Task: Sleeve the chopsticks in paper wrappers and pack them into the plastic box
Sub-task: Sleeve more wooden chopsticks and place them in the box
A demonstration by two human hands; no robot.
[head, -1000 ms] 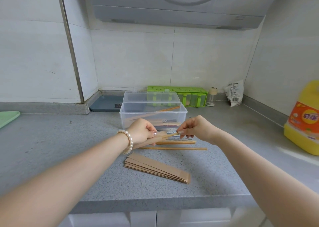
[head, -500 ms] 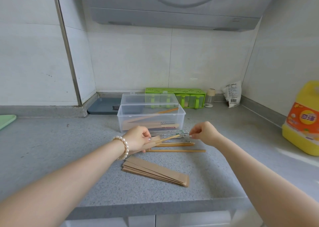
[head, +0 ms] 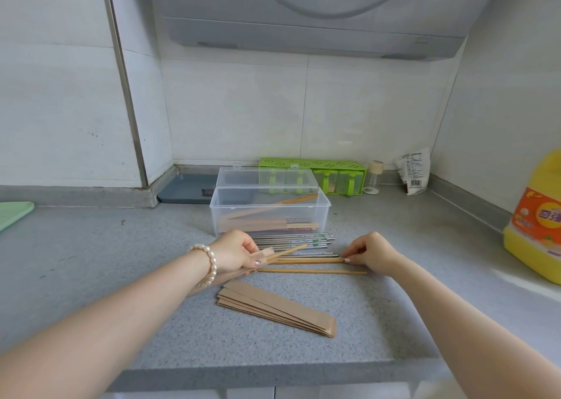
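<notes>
Brown paper wrappers (head: 276, 307), clear plastic box (head: 267, 213); speckled grey counter (head: 91, 262), yellow bottle (head: 537, 225)

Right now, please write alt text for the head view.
The left hand holds a paper wrapper with one wooden chopstick inside; the right hand pinches a second chopstick on the grey counter, before a clear plastic box.

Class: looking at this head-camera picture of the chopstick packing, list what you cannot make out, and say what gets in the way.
- How many sleeved pairs lie in the plastic box: head view, the cloudy wall blurs them.
- How far the chopstick sits in the wrapper: the left hand covers it.
- Print on the yellow bottle: cut off by the right edge.
- How many metal chopsticks: too small, overlapping.
</notes>
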